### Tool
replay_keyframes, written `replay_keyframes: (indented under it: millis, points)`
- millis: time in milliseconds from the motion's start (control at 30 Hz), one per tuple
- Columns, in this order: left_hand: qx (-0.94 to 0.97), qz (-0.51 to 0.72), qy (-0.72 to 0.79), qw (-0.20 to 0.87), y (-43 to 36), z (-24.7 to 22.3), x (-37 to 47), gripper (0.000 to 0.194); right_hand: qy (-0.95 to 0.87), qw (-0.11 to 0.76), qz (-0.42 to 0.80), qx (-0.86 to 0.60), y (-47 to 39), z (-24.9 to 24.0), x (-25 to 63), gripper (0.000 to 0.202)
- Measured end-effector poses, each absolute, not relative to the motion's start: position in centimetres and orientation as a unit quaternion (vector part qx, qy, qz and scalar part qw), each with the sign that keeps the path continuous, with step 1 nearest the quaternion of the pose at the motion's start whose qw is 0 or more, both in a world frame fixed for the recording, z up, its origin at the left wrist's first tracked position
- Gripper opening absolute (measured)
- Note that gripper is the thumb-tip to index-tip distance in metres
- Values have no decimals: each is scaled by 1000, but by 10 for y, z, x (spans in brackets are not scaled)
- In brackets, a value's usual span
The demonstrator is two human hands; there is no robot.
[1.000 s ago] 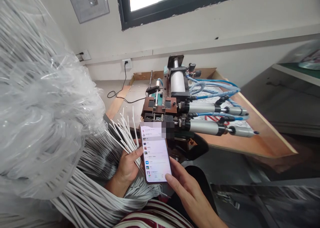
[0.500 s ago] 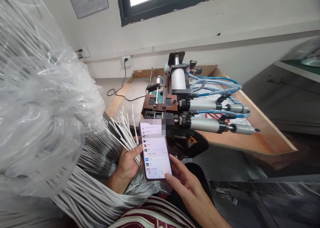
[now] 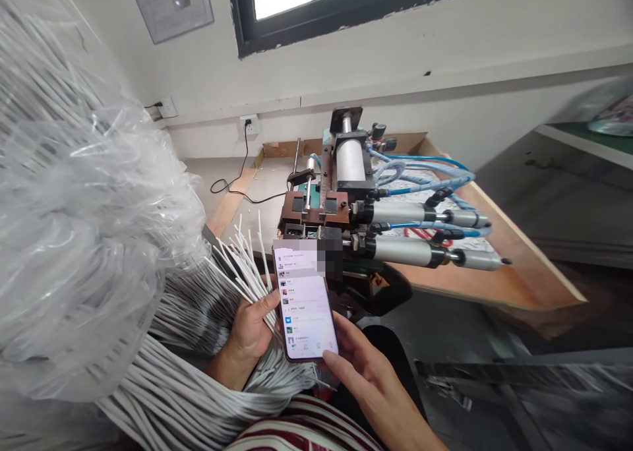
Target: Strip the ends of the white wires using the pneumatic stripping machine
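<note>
While the left hand [image 3: 250, 329] grasped white cables [image 3: 254, 287] beside the smartphone [image 3: 307, 316], the right hand [image 3: 364, 359] held its lower corner; the cables stood short of the pneumatic machine [image 3: 337, 204], none visibly inserted, so machine work seemed undone.

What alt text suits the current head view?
A lit phone is held between the left hand and right hand, with white cables in the left. Beyond stands a machine with blue hoses; plastic and more cables fill the left side.
</note>
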State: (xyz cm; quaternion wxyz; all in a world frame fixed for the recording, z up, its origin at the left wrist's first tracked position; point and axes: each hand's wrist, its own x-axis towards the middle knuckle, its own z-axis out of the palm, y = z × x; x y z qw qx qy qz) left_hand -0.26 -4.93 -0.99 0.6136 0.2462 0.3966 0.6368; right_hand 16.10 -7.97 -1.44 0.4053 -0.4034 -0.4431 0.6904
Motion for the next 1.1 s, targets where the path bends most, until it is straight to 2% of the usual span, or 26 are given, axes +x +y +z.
replay_keyframes:
  millis: [333, 600, 1100]
  points:
    - [242, 639, 405, 607, -49, -11, -3, 20, -439, 404, 690, -409, -80, -13, 159, 48]
    - [230, 640, 414, 605, -49, -14, -4, 38, -439, 398, 692, -412, -80, -15, 160, 50]
    - [234, 636, 402, 616, -50, -12, -4, 39, -456, 396, 686, -406, -74, -16, 151, 51]
